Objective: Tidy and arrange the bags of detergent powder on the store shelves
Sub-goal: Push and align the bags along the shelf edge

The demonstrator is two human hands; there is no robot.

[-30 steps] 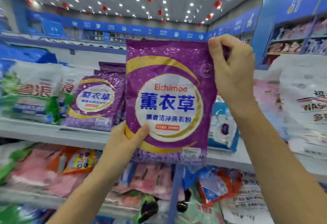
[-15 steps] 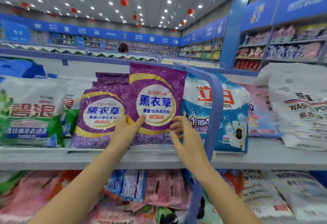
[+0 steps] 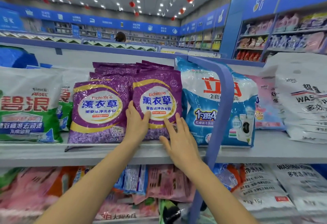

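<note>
Purple detergent bag [image 3: 157,103], standing upright on the shelf [image 3: 283,151], front row, touching a matching purple bag [image 3: 99,112] to its left and the blue bag [image 3: 200,103] to its right. Left hand [image 3: 137,123] lies flat against its lower left face, thumb spread across the label. Right hand [image 3: 178,138] rests open at its lower right corner, fingers splayed, covering the price sticker. Neither hand is closed around it. More purple bags behind, tops only visible. Blue upright post [image 3: 221,103] hides part of the blue bag's lettering. Lower-shelf goods blurred.
</note>
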